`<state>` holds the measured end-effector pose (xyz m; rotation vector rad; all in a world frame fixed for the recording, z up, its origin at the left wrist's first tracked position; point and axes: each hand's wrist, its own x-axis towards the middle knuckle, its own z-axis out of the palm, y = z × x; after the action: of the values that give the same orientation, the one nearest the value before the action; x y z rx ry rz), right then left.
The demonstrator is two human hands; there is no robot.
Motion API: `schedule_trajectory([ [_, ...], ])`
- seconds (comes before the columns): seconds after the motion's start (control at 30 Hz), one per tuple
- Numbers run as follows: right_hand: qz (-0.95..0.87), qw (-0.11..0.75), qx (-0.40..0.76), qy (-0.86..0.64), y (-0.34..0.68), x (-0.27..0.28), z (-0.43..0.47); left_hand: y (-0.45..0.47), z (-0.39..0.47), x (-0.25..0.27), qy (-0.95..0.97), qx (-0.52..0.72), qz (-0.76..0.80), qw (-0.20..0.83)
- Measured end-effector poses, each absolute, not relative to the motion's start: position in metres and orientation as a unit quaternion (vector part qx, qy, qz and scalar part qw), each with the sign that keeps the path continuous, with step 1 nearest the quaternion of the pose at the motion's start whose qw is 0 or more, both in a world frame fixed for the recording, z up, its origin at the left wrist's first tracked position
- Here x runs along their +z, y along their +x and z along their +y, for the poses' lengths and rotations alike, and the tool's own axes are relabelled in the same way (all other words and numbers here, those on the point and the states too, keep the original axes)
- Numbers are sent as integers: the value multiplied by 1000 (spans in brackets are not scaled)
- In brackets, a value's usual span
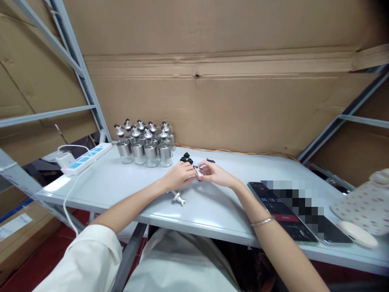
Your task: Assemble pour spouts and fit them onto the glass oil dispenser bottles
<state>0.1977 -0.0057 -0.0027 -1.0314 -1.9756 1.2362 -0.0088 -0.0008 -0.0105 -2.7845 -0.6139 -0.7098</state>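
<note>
Over the middle of the table, my left hand and my right hand meet around a small white pour spout with a black part at its top. The fingers of both hands are closed on it and hide much of its shape. Just in front of my left hand lie loose white spouts, partly covered by the wrist. Beyond the fingers sits a little group of round black stoppers. A small black piece rests behind my right hand.
Several glass bottles with steel sleeves and pour spouts stand at the back left. A white power strip with a plug and cable lies at the left edge. To the right are a tablet showing a timer, a white oval object and a dotted pouch.
</note>
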Motion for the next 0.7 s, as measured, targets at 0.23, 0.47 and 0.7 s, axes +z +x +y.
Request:
schedule_trajectory([
  [0.23,-827,179,251,-471,200,-2,-8,-12,-2,-1,-935,-254,-229,90],
  [0.47,-838,137,208,-486,201,-2,-9,-58,6,15,-865,-391,-292,116],
  [0.7,-836,153,188,-493,196,29,15,-130,25,56,-707,-546,-406,193],
])
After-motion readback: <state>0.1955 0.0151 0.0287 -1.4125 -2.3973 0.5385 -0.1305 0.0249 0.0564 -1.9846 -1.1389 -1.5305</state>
